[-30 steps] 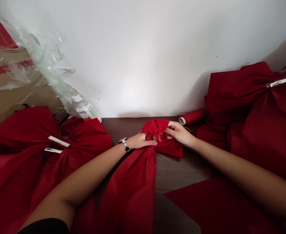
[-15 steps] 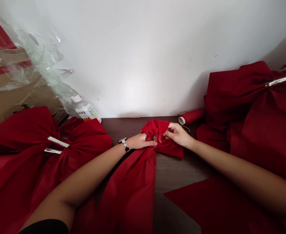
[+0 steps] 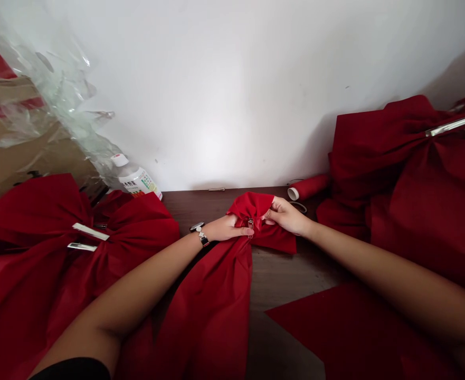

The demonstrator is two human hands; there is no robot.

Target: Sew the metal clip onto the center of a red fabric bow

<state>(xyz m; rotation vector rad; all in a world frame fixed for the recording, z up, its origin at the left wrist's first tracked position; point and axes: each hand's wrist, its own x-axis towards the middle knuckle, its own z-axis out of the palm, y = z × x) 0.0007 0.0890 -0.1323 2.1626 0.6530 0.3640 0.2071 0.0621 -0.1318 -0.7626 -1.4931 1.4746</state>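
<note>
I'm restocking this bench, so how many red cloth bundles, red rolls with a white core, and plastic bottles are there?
Red cloth bundles: 3 (far-left bundle, far-right bundle, middle bundle held by the left hand and right hand)
Red rolls with a white core: 1
Plastic bottles: 1
Total: 5

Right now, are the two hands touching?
Apart: the head view shows red cloth and a metal clip between the left hand and right hand.
</note>
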